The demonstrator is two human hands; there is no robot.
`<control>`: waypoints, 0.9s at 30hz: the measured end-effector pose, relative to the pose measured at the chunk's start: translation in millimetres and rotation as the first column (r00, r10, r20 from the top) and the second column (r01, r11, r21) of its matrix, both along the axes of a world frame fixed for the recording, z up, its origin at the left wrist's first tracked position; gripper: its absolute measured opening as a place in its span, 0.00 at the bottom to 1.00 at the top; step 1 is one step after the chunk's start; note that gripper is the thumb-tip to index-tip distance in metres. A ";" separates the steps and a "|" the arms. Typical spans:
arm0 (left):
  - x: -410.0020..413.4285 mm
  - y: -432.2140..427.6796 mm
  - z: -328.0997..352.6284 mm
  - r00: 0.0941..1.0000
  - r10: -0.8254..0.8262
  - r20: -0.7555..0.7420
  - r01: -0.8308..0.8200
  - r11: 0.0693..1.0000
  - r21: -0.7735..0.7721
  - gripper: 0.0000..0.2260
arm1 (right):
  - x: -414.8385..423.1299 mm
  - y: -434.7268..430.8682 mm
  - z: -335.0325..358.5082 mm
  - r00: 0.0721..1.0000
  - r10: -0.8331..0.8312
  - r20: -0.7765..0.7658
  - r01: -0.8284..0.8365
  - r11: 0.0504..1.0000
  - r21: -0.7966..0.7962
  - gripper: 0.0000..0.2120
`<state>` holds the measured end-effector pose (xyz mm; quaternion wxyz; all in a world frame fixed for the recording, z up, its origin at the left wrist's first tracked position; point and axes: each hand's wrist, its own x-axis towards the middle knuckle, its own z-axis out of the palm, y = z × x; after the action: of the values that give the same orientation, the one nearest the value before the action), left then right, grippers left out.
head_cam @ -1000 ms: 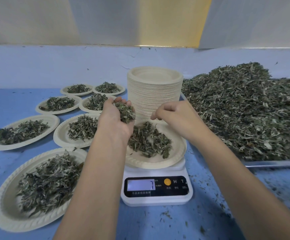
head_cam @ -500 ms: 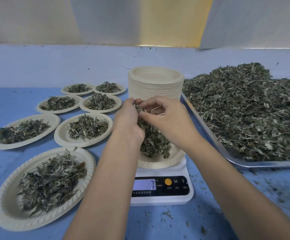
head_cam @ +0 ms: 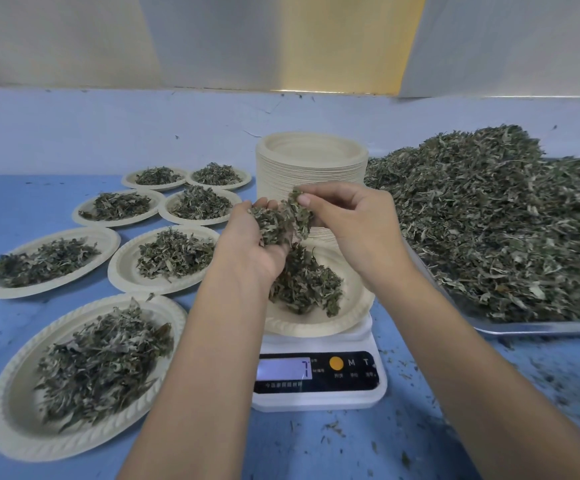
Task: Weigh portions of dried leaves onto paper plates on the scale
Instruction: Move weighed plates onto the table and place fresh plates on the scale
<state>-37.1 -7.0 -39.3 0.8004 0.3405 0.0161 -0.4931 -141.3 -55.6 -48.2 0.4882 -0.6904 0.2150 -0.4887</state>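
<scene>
Right hand (head_cam: 354, 233) has risen, pinching curled grey-green leaves (head_cam: 297, 210); left hand (head_cam: 250, 252) cups more

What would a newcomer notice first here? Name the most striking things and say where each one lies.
The huge heap of dried leaves on the metal tray at the right draws the eye first. In the middle, the left hand cups a handful of leaves and the right hand pinches at it, above a plate on the white scale. Seven filled plates spread out on the left.
</scene>
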 end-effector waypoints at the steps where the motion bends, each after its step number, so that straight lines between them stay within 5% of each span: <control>1: 1.4 0.4 -0.1 1.000 -0.002 0.012 0.002 1.000 0.007 0.16 | -0.1 -0.3 0.3 1.000 -0.003 0.008 0.003 1.000 0.007 0.10; 10: -11.9 -0.9 4.3 0.967 -0.118 0.227 0.113 0.993 0.032 0.12 | 0.3 1.8 -2.0 0.999 -0.049 -0.025 0.047 0.998 -0.044 0.06; 15: -20.0 -3.6 2.2 0.936 -0.138 0.325 0.115 0.989 0.089 0.10 | 1.1 4.8 -2.9 0.995 -0.085 -0.045 0.081 0.993 -0.084 0.16; 27: -11.7 -1.9 3.6 0.977 -0.026 0.211 0.012 0.998 0.068 0.13 | 1.9 6.7 -1.1 0.999 -0.043 -0.009 0.043 0.999 -0.008 0.13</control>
<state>-48.8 -8.9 -35.7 0.7811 0.4178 -0.0562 -0.4606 -139.4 -48.9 -49.4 0.4740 -0.6897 0.2302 -0.4966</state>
